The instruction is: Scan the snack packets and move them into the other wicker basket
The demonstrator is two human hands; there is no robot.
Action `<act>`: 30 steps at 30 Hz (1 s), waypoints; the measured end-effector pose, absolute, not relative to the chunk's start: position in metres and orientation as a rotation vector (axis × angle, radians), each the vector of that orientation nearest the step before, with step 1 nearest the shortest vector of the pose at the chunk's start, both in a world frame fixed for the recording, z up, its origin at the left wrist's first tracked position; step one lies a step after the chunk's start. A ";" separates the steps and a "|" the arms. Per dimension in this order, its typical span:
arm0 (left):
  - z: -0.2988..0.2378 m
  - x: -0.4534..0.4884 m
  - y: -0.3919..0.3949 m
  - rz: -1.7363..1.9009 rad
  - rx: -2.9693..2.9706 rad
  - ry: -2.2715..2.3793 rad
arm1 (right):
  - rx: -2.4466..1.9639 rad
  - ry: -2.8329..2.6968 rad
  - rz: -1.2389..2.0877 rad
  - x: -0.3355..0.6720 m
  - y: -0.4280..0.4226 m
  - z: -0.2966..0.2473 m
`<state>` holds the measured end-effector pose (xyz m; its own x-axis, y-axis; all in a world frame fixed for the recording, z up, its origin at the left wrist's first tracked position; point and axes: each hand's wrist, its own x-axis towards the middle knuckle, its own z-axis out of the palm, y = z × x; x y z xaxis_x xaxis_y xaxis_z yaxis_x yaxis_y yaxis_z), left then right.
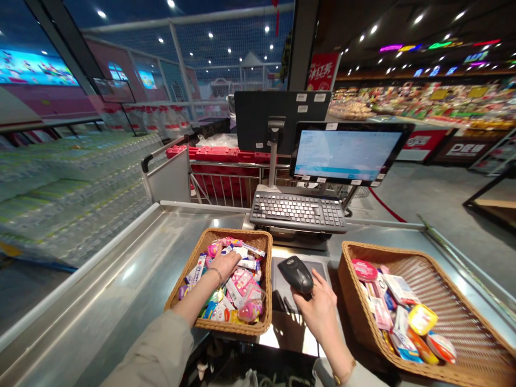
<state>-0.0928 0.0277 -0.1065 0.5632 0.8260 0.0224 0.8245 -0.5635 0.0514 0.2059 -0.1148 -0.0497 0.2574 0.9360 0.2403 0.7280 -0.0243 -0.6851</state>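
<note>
My left hand [224,264] reaches into the left wicker basket [268,285], fingers bent down among sweets. A white packet [242,251] lies at its fingertips, and what the fingers close on is hidden. Around it are blue-and-white candy sticks [197,269], pink packs [244,280] and a pink-capped bottle-shaped sweet [250,310]. In my right hand [320,303] is a black handheld barcode scanner [296,273], held above the counter between the two baskets with its head pointing up and left.
Right of the scanner stands another wicker basket [455,290], with several packets and a red round tin [365,270]. Behind are a keyboard [298,209] and a lit monitor [349,153] on the metal counter [133,269]. A cart [226,183] stands beyond; stacked bottles [72,183] are left.
</note>
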 end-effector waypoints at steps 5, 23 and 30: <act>-0.114 -0.097 0.030 0.096 2.701 1.492 | -1.806 -1.526 0.338 0.209 -0.114 -0.050; -0.057 -0.062 0.012 0.578 2.728 1.520 | -1.829 -1.597 0.236 0.207 -0.111 -0.038; -0.038 -0.028 0.002 0.804 2.722 1.477 | -1.831 -1.623 0.077 0.207 -0.114 -0.034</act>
<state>-0.0282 0.0020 -0.0380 0.4480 0.7702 0.4540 0.7993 -0.5725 0.1827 0.2072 -0.1137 -0.0339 0.2208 0.8973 0.3822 0.8571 0.0086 -0.5151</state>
